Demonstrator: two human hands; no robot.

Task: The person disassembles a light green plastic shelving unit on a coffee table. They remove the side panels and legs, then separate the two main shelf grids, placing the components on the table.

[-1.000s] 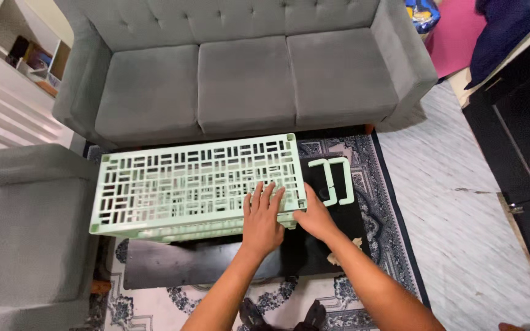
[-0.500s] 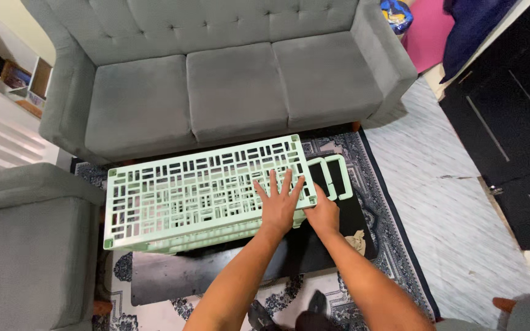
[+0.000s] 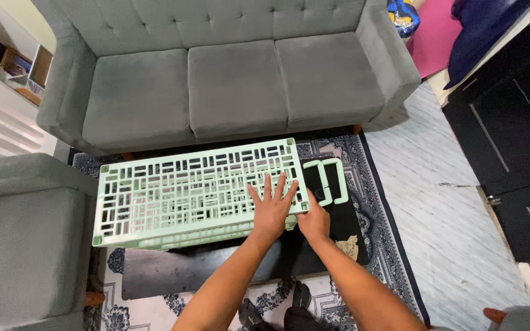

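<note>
Since a moment ago the view has swung a little, so the pale green lattice panel (image 3: 197, 193) sits lower and more level, while both hands stay at its right end. Left hand (image 3: 273, 208) lies flat on top, fingers spread, gripping nothing. Right hand (image 3: 314, 220) is curled round the panel's near right corner. It rests on the dark table (image 3: 216, 270) before the grey sofa (image 3: 228, 73), with two green handles (image 3: 328, 181) just beside it
</note>
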